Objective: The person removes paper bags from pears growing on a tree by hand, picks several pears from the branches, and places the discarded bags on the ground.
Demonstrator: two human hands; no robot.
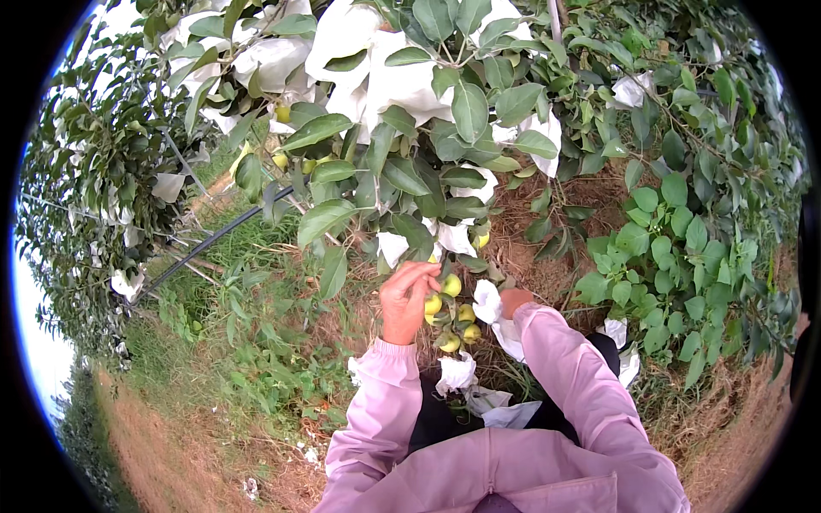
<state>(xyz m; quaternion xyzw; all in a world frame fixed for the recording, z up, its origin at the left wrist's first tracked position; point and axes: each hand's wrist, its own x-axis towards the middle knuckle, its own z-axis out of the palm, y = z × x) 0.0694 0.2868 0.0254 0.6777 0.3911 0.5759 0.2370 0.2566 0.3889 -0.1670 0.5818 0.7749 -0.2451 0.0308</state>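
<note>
Several yellow-green apples (451, 285) hang in a cluster on a low branch in the middle of the view. My left hand (406, 300) is at the left side of the cluster, fingers bent near the upper apples; whether it grips anything is hard to see. To the right of the cluster is my right hand (515, 300), partly hidden by its pink sleeve, with a crumpled white bag (489, 301) against its fingers. Other white bags (457, 373) lie loose below the apples, over my dark-clothed legs. Just above my left hand, a white bag (392, 247) hangs among the leaves.
Leafy branches with large white bags (404, 80) fill the top. A dark pipe or hose (221, 234) slants across the left. A broad-leaved green plant (664, 256) stands at the right. Grass, weeds and dry ground (192, 442) lie around.
</note>
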